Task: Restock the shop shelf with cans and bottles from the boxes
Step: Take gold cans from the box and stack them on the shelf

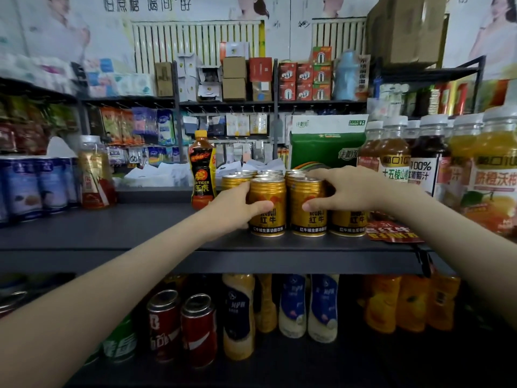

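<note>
Hands on the front row: left hand (237,204) grips one gold Red Bull can (267,210), right hand (352,189) grips its neighbour (307,211), both upright on the dark shelf (140,228).

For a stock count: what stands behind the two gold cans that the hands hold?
More gold cans in rows, only their tops showing, then a green pack. The front cans and the right hand hide their count.
</note>
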Tool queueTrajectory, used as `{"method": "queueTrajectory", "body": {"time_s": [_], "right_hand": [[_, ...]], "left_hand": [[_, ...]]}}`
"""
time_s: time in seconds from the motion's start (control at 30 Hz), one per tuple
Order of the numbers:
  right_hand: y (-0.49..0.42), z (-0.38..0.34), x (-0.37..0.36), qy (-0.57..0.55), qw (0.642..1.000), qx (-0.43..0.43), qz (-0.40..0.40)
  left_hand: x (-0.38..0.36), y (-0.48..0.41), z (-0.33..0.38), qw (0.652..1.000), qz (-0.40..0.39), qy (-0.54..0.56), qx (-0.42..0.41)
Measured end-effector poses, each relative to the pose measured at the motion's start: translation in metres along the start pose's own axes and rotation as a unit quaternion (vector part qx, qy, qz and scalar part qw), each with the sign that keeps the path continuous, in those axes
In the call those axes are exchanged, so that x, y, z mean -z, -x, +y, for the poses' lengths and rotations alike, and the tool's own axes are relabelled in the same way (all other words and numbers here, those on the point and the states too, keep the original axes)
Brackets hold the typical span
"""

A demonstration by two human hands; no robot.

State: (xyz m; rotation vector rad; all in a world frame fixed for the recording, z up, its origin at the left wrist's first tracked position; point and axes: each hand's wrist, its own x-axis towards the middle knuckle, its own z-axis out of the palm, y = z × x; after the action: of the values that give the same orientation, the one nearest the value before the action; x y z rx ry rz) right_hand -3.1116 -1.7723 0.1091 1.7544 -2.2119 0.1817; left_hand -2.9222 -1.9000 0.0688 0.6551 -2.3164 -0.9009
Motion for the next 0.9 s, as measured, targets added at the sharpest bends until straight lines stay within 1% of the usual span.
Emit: {"method": "queueTrajectory", "body": {"time_s": [0.07, 0.17, 0.27, 0.37, 0.43, 0.5, 0.6, 0.7, 0.8, 0.9], "right_hand": [[0.000, 0.000, -0.002, 0.003, 1.000, 0.012, 0.019], [0.000, 0.001, -0.001, -0.021, 0.999, 0.027, 0.032], [0.000, 0.002, -0.004, 0.001, 0.998, 0.034, 0.045], [0.002, 0.004, -0.007, 0.024, 0.997, 0.034, 0.066], [0.005, 0.002, -0.008, 0.039, 0.995, 0.045, 0.086], [0.010, -0.005, -0.011, 0.053, 0.990, 0.058, 0.114], [0.022, -0.026, -0.020, 0.056, 0.982, 0.074, 0.166], [0.031, -0.055, -0.025, 0.027, 0.962, 0.118, 0.246], [0.034, -0.098, -0.030, -0.022, 0.936, 0.171, 0.307], [0.042, -0.161, -0.040, -0.093, 0.911, 0.216, 0.339]], "left_hand": [[-0.004, 0.002, 0.001, 1.000, 0.002, 0.014, 0.012], [-0.008, 0.003, 0.002, 0.999, 0.026, 0.012, 0.027], [-0.015, 0.004, 0.005, 0.996, 0.046, -0.060, 0.047], [-0.029, 0.008, 0.012, 0.985, 0.074, -0.141, 0.065], [-0.037, 0.013, 0.017, 0.977, 0.109, -0.178, 0.050], [-0.041, 0.019, 0.021, 0.968, 0.140, -0.207, 0.007], [-0.038, 0.034, 0.025, 0.958, 0.161, -0.234, -0.042], [-0.027, 0.060, 0.021, 0.944, 0.191, -0.259, -0.073], [-0.008, 0.099, 0.003, 0.929, 0.227, -0.282, -0.074], [0.017, 0.156, -0.021, 0.912, 0.257, -0.314, -0.053]]}}
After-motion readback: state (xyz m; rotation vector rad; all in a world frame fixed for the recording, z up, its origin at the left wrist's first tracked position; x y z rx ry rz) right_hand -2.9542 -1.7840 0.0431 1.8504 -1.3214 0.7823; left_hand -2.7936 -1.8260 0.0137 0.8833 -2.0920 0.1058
